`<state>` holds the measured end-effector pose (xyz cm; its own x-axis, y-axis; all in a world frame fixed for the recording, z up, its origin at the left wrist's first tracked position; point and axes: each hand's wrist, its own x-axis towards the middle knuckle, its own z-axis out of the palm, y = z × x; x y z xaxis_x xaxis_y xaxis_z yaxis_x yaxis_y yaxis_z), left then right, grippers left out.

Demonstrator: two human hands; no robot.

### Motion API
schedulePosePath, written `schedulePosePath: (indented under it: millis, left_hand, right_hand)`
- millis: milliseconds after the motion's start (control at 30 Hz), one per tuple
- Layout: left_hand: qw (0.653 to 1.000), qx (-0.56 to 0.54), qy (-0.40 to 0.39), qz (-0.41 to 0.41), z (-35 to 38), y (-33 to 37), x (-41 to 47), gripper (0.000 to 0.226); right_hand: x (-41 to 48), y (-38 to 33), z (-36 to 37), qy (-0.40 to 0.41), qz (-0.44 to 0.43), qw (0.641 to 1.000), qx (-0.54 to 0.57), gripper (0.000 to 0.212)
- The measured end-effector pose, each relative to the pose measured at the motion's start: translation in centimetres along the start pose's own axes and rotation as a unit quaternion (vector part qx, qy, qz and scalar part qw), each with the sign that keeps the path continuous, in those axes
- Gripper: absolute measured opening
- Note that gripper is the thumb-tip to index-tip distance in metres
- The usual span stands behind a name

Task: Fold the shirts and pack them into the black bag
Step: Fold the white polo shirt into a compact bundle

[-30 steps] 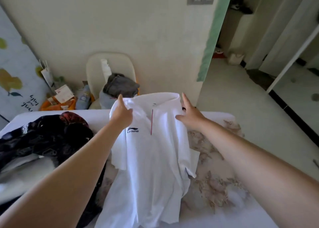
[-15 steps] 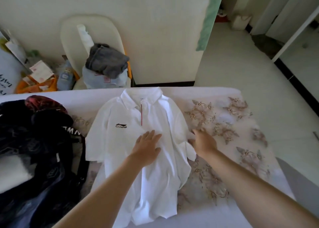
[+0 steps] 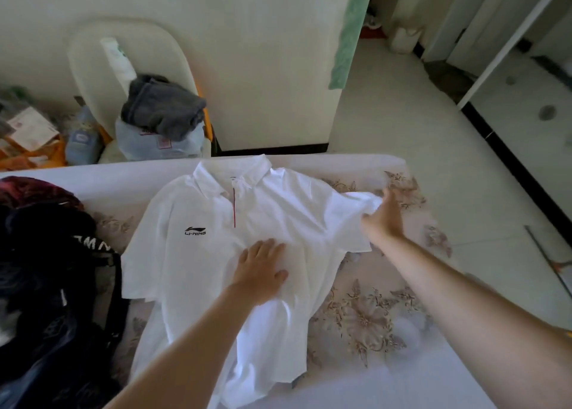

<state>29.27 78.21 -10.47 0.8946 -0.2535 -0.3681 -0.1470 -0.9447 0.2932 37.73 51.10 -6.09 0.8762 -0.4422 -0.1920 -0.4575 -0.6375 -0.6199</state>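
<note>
The right hand [image 3: 383,220], at centre right of the frame, grasps the end of the sleeve [image 3: 353,203] and holds it drawn out to the right. The left hand [image 3: 258,272] lies flat with straight fingers on the middle of the shirt [image 3: 192,269]. The white shirt lies front up on the bed [image 3: 387,331], collar toward the top of the frame. The black bag [image 3: 46,285] sits at the left edge, just beside the shirt. A chair [image 3: 93,53] with a grey cloth [image 3: 161,105] stands in the upper left.

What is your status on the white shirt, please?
Left hand flat on white shirt. Right hand grips its sleeve. Shirt face up, unfolded; black bag alongside.
</note>
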Motion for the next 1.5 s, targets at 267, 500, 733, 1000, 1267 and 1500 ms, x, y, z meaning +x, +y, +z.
schedulePosePath:
  millis: [267,500,733,1000,1267,1500]
  left_hand:
    - [0.977,-0.089,0.187,0.05,-0.9,-3.0,-6.9,0.033]
    - [0.992,0.044,0.08,0.091,1.9,-6.7,-17.1,0.073]
    - [0.988,-0.124,0.081,-0.043,0.2,-7.8,-20.0,0.032]
    - [0.959,-0.089,0.202,-0.178,-5.0,-7.5,-16.0,0.052]
    - [0.999,-0.04,0.001,0.019,-0.2,-5.1,-15.2,0.056]
    - [0.998,0.053,0.011,-0.007,1.6,-7.4,-15.4,0.073]
  right_hand:
    - [-14.6,0.2,5.6,-0.197,-0.332,0.916,-0.109,0.04]
    - [-20.9,4.9,6.4,-0.216,-0.492,0.814,-0.221,0.074]
    - [-19.7,1.3,4.4,-0.161,-0.431,0.875,-0.153,0.026]
    - [-16.3,-3.6,2.0,0.043,-0.314,0.94,-0.129,0.023]
    - [-18.3,2.4,6.0,-0.246,-0.374,0.865,-0.225,0.057]
    - [-16.6,1.2,8.8,-0.108,-0.375,0.906,-0.166,0.067]
